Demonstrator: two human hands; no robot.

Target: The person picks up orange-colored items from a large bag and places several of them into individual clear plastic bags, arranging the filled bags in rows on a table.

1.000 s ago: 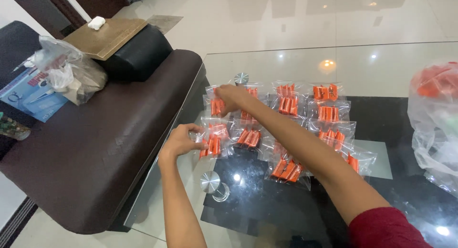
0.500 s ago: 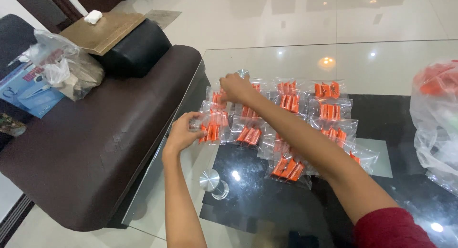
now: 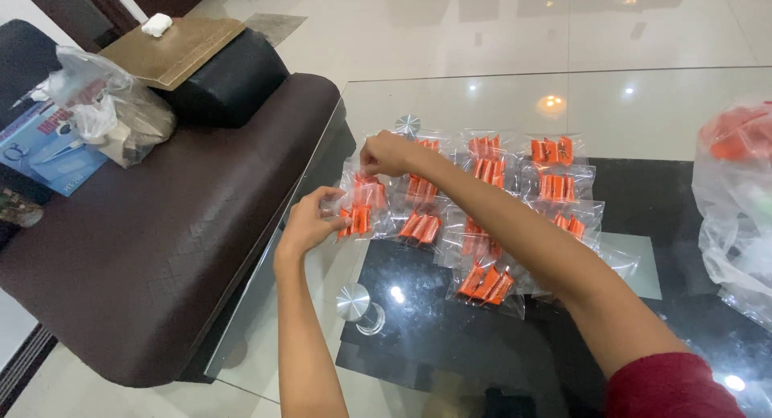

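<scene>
Clear packets of orange pieces: laid in rows on glass counter, beside sofa. Left hand grip pinches sofa-side packet. Right hand grip closed on far packet. Rows mostly laid; sofa-side column unsettled.

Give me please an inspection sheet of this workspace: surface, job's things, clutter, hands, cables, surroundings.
Surface: glass table with round metal studs, reflecting ceiling lights.
Job's things: small clear packets of orange pieces laid in rows.
Clutter: large clear bag at the right edge, orange contents.
Hands: left hand pinches a corner packet; right hand grips a packet farther back.
Cables: nothing seen.
Surroundings: dark sofa with blue box, plastic bag and board; tiled floor.
</scene>
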